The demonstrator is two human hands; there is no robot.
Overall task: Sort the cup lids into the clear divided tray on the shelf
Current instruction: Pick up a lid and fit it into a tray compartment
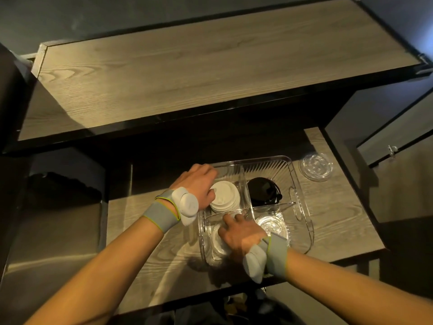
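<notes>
A: Clear divided tray (302,200) on shelf (332,214); stiff, slick. White lids (225,197) far-left cell, light, thin.
B: Left hand (199,184) gripping that stack's rim. Right hand (241,233) fingers down in near-left cell; grasp unclear. Loose clear lid (316,167) beside tray: pinch rim.

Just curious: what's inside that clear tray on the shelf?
The tray has four sections: white lids far left, black lids far right, clear lids near right. The near-left section holds something pale, mostly covered by the right hand.
</notes>
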